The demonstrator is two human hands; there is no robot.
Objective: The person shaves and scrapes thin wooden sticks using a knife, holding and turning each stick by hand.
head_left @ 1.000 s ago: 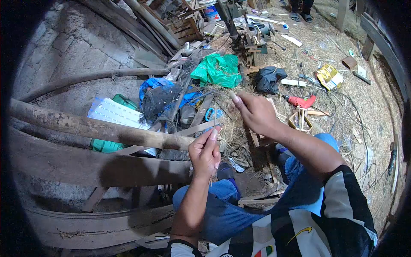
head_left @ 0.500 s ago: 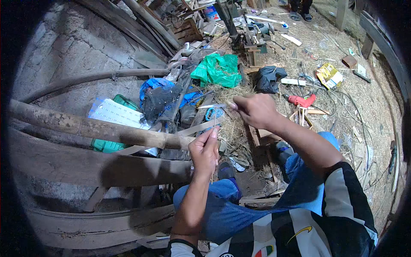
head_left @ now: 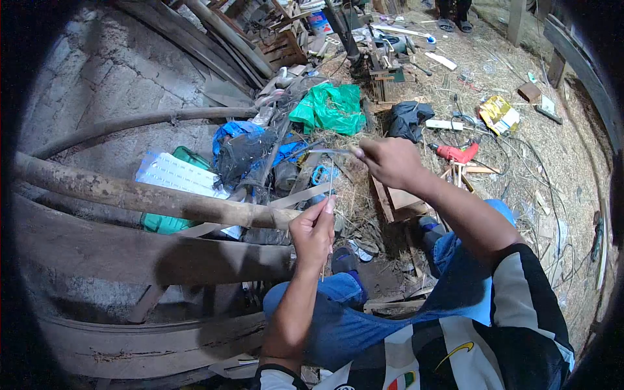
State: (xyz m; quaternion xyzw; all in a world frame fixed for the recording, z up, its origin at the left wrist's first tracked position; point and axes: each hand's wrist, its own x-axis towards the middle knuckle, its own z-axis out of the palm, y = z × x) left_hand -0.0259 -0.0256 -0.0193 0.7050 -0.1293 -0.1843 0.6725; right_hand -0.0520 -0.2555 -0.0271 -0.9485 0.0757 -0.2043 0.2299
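Note:
My left hand (head_left: 314, 229) is closed in a pinch on a thin wooden stick (head_left: 331, 181), which stands nearly upright and shows again below the hand. To the upper right, my right hand (head_left: 394, 162) is wrapped round the handle of a knife. The knife's narrow blade (head_left: 330, 151) points left, just above the stick's top end, and is slightly blurred. Most of the handle is hidden by the fingers. Beyond the stick lie blue-handled scissors (head_left: 320, 174).
A bamboo pole (head_left: 149, 195) runs along the left. Ahead are a green plastic bag (head_left: 330, 109) and a black bag (head_left: 409, 120). On the right, a red power drill (head_left: 458, 153) lies on straw near cables. Another person's feet (head_left: 455, 26) show at the top.
The knife in my right hand has shifted slightly up, away from the stick's tip. My left hand, with the stick, has moved a little to the right.

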